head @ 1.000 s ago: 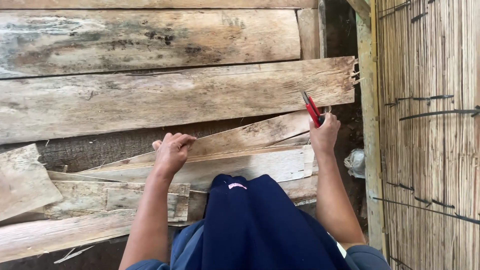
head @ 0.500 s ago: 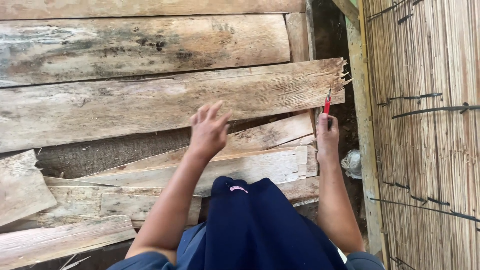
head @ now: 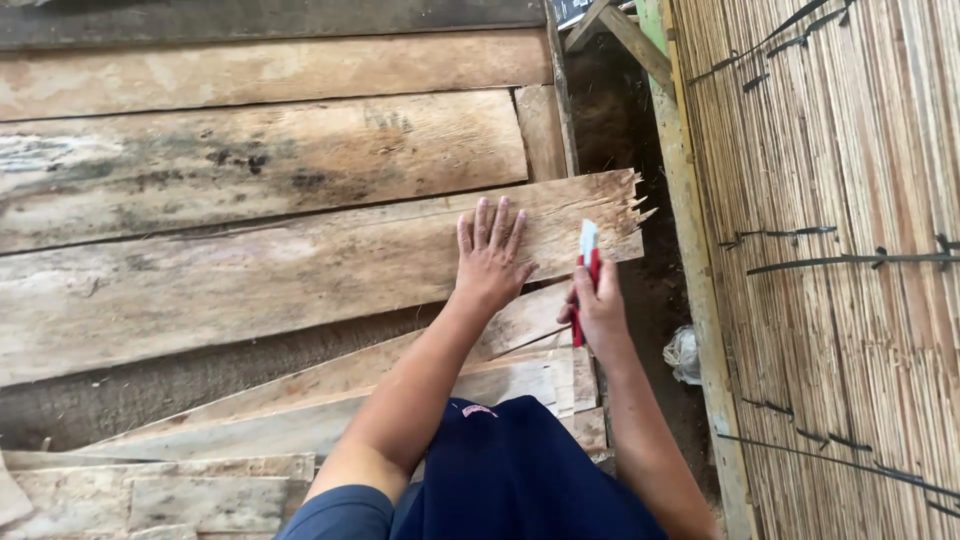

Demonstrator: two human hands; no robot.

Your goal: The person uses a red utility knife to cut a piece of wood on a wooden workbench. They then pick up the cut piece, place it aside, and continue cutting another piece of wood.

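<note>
The left hand (head: 490, 262) lies flat, fingers spread, on the weathered plank (head: 300, 275) near its splintered right end, seemingly to steady it. Just beside, the right hand (head: 598, 312) is closed around a red-handled tool (head: 585, 272), tip at that end.

Left hand (head: 490, 262) flat, right hand (head: 598, 308) gripping.

Planks (head: 260, 270) pale tan-grey w/ dark blotches & grain streaks. Cutter (head: 585, 275) red w/ white-grey tip. Reed wall (head: 830, 150) straw-yellow, fine vertical stripes, crossed by dark wires. Trousers (head: 520, 480) navy; sleeve blue-grey.
</note>
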